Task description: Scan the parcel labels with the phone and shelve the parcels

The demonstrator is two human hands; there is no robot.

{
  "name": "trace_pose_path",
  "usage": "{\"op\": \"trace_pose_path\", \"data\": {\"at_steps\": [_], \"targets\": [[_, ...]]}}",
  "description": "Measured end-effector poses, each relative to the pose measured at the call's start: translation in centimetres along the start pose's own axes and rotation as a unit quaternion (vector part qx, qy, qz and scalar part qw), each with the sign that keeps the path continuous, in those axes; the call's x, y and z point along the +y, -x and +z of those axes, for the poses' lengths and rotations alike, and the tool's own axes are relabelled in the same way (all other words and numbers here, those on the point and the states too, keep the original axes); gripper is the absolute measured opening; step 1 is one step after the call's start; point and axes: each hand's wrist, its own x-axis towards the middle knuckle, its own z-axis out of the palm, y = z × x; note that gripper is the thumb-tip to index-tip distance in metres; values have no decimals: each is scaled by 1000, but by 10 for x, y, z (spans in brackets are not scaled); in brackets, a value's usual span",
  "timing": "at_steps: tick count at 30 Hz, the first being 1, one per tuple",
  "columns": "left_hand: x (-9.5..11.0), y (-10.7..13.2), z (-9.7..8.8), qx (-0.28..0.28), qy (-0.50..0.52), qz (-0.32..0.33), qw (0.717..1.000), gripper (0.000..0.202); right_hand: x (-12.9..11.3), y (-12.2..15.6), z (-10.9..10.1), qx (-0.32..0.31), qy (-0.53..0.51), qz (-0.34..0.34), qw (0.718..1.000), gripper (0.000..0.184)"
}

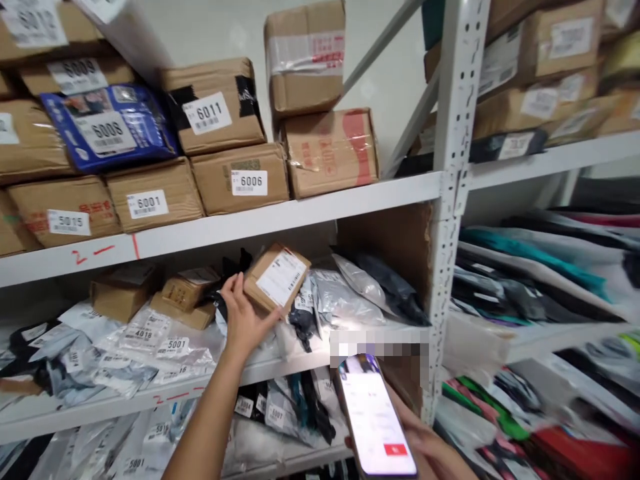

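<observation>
Parcel (277, 277) at twelve o'clock sits tipped up off the shelf (100, 407) pile, my left hand (244, 323) clasping its edge; right hand (433, 448), five o'clock, grips the phone (376, 423).

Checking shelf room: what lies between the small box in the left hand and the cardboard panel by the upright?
In the head view, grey and black mailer bags fill it, from the small box to the cardboard panel.

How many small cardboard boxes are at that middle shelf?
4: one box in the left hand; three more left of it: far left, beside that, and a flat one beneath. Bags may hide others.
</observation>
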Motion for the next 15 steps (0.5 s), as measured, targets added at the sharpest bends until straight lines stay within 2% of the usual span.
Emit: {"op": "trace_pose_path", "data": {"at_steps": [2,3,5,7,10,13,15], "targets": [[3,4,8,54,-12,18,998,87,-3,-9,12,-24,19,-10,999,93],[5,5,10,59,-18,24,998,82,-5,-14,16,-38,24,-13,999,103],[9,6,9,40,-36,36,998,85,-8,-23,20,-64,28,-20,997,119],[13,7,6,28,-51,36,998,99,-10,-30,22,-82,27,-29,996,128],[17,17,9,79,-49,6,996,107,-13,-37,28,-100,21,-42,994,130],[20,37,27,169,-50,-50,983,126,-14,-44,39,-128,17,-49,990,125],[20,50,41,203,-39,-97,974,137,-15,-51,52,-148,13,-52,987,118]]}}
